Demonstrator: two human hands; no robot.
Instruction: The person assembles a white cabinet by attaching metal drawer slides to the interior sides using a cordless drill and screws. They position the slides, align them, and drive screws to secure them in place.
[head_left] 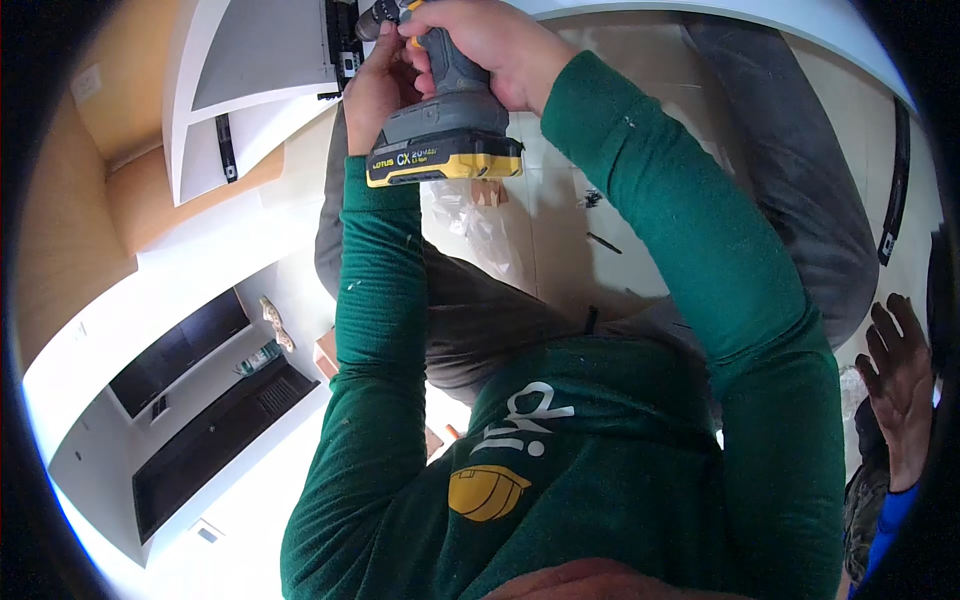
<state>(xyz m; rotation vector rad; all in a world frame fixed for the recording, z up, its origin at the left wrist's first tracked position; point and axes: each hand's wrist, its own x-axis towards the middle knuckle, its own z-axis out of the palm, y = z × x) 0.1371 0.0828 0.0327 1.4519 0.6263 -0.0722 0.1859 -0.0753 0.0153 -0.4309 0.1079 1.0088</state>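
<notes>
My right hand [495, 45] grips the handle of a cordless drill [450, 75], grey with a black and yellow battery at its base. The drill's chuck points to the upper left, toward a black slide rail [345, 45] on a white cabinet panel [265, 55]. Close by the chuck is my left hand [375, 95], its thumb and fingers closed together. Whatever the left fingers hold is hidden by the drill and the hand itself. The drill's tip is too near the picture's top edge to make out clearly.
A clear plastic bag [470, 225], a brown cardboard piece [489, 192], small dark screws [593, 198] and a thin dark stick [604, 243] lie on the tiled floor between my legs. Another black rail [893, 190] is at the right. Another person's hand [897, 375], blue-sleeved, shows at lower right.
</notes>
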